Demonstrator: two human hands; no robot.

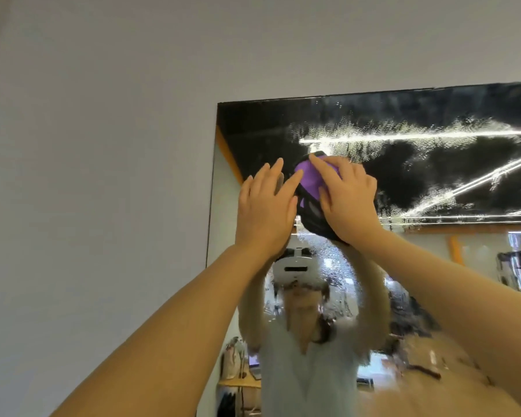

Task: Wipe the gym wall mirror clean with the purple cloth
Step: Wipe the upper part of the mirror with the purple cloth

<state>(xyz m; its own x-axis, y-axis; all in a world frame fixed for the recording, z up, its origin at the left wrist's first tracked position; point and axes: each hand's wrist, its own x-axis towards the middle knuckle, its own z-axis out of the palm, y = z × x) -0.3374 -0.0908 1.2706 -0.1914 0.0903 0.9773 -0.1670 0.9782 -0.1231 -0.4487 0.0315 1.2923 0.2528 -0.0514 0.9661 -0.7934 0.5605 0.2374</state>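
1. Clearly, you were only partway through: the mirror (403, 182) carried a broad band of droplets and spray streaks across its upper part, and more droplets sat lower down, around your reflection.
2. The purple cloth (312, 179) was pressed flat on the glass near the upper left corner, just below the streaky band.
3. Your right hand (348, 200) lay on the cloth with fingers spread and mostly straight, pressing rather than clenching; its grip was wide, holding the cloth to the glass by pressure.
4. Your left hand (266, 206) was just beside it, fingers straight, fingertips touching the cloth's left edge; whether the palm met the glass I cannot tell.
5. The dark patch right of the cloth looked drier, so I judge some wiping was done there.
6. Left to do, by my reading: the long streak to the right, the top edge, and the spattered lower area.
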